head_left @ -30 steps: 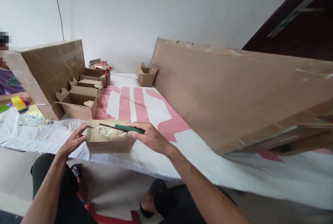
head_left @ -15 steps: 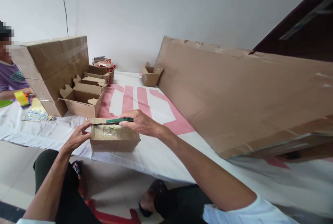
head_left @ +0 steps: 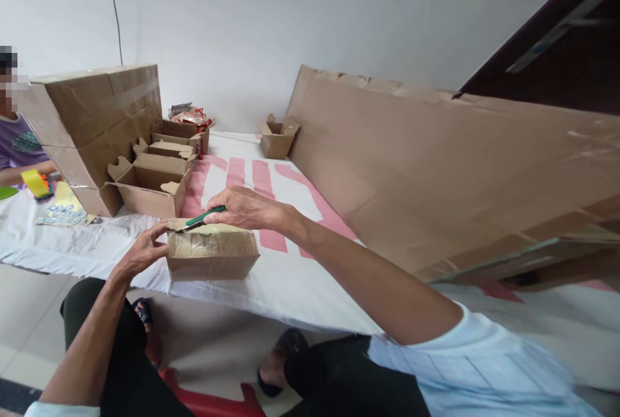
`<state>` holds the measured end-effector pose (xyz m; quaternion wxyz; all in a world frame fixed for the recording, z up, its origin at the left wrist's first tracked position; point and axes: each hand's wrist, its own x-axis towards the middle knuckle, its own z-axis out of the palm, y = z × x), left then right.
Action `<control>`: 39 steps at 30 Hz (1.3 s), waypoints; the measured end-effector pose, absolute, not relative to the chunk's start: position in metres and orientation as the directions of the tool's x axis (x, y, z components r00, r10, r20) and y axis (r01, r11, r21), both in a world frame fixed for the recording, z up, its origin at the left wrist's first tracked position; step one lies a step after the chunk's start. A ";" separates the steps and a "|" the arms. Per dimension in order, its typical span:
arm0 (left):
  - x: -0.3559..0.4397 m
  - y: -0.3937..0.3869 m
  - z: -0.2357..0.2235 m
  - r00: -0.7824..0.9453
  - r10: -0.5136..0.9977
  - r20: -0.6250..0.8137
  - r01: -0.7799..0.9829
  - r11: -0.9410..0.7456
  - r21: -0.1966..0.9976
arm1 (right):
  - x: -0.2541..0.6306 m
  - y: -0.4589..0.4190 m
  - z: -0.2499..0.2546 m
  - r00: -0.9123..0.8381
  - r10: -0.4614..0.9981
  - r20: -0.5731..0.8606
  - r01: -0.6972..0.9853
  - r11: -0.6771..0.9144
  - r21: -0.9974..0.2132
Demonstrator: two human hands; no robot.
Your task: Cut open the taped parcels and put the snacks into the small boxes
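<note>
A small taped cardboard box (head_left: 212, 264) sits near the table's front edge. My left hand (head_left: 142, 253) grips its left end, thumb on the near side and fingers over the top corner. In my right hand (head_left: 238, 208) is a green box cutter (head_left: 205, 216), held above the box. The cutter's blade end points down and left at the top left edge, close to my left fingers. Whether the blade is through the tape or only touching it I cannot tell.
Open cardboard boxes (head_left: 151, 192) stand in a row at left, against stacked closed boxes (head_left: 99, 107). A large cardboard sheet (head_left: 426, 165) leans at right. A small open box (head_left: 277, 138) stands at the back. A person (head_left: 19, 142) sits far left near a yellow tape dispenser (head_left: 36, 183).
The box cutter has gone from lying nearly level along the box top to tilted, its tip lower. My right hand has risen and shifted slightly left. The left hand keeps its hold.
</note>
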<state>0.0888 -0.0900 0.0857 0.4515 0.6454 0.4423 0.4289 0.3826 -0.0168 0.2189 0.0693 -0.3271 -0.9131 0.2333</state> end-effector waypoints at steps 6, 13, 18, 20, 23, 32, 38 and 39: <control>0.092 -0.084 0.081 0.153 0.964 0.216 0.257 -0.250 0.934 | 0.373 -0.015 0.235 -0.733 0.677 -0.067 0.660 0.683 -0.314; 0.095 -0.083 0.071 0.145 0.945 0.294 0.276 -0.324 0.905 | 0.362 -0.021 0.239 -0.738 0.671 -0.067 0.659 0.697 -0.282; 0.095 -0.089 0.071 0.140 0.952 0.272 0.290 -0.302 0.908 | 0.363 -0.021 0.236 -0.718 0.691 -0.087 0.687 0.683 -0.247; 0.095 -0.089 0.070 0.140 0.952 0.274 0.294 -0.304 0.906 | 0.361 -0.022 0.237 -0.727 0.683 -0.078 0.677 0.693 -0.247; 0.093 -0.087 0.066 0.128 0.949 0.287 0.295 -0.313 0.903 | 0.361 -0.023 0.240 -0.748 0.658 -0.085 0.656 0.714 -0.247; 0.088 -0.083 0.062 0.110 0.967 0.231 0.312 -0.255 0.915 | 0.371 -0.014 0.237 -0.750 0.658 -0.063 0.649 0.716 -0.257; 0.093 -0.085 0.073 0.115 0.967 0.227 0.302 -0.251 0.920 | 0.383 -0.013 0.242 -0.740 0.669 -0.070 0.658 0.698 -0.283; 0.093 -0.086 0.074 0.110 0.970 0.216 0.299 -0.240 0.924 | 0.384 -0.013 0.243 -0.739 0.670 -0.069 0.659 0.698 -0.279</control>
